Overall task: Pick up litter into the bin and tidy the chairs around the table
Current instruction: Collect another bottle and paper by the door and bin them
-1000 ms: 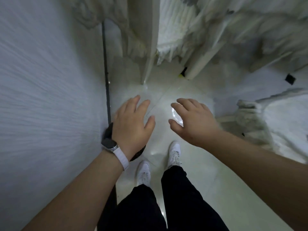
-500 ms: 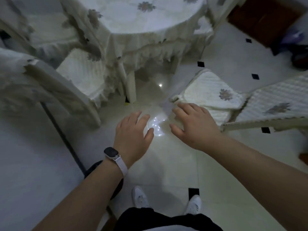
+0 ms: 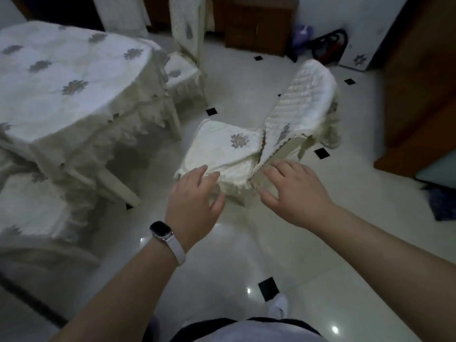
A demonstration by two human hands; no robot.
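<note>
Our left hand (image 3: pixel 195 193) and right hand (image 3: pixel 293 191) are extended with fingers spread apart, gripping nothing, at the near edge of the chair (image 3: pixel 229 149). The chair stands to the right of the table (image 3: pixel 61 77), apart from it, its back away from the table.

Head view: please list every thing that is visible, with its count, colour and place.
table: one, cream flowered cloth, left.
pulled-out chair: one, cream cover, centre, apart from the table.
other chairs: two, cream covers, at the table's far side and near-left.
cabinet: one, brown wood, far wall.
bag: one, black and red, far wall.
floor: white tiles, small black squares.
watch: one, black, white strap, left wrist.
left hand: one, empty, by the seat's near corner.
right hand: one, empty, by the backrest's lower edge.
</note>
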